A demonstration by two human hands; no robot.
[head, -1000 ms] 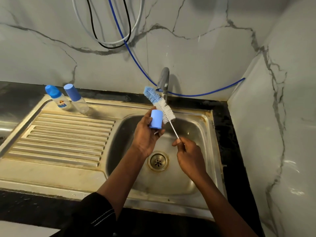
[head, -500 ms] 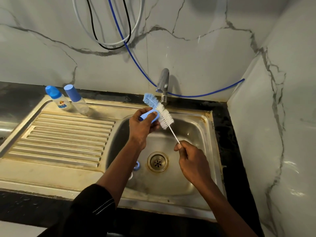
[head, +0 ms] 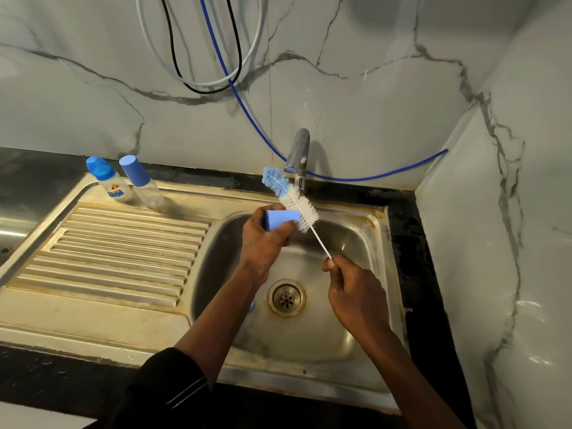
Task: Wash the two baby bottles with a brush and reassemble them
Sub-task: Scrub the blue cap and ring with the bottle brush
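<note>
My left hand grips a light blue bottle cap lying sideways over the sink basin. My right hand pinches the thin white handle of a bottle brush, whose blue and white bristles rest against the cap's open end. Two baby bottles stand at the back of the drainboard: one with a blue teat collar and a printed label, one clear with a blue cap. A small blue part lies in the basin, mostly hidden behind my left forearm.
The tap stands right behind the brush. The drain sits mid-basin. A ribbed drainboard spreads to the left. Blue, black and white hoses hang on the marble wall. A side wall closes in on the right.
My left hand turned the blue cap from upright to sideways, its open end toward the bristles. The brush and my right hand stayed almost in place.
</note>
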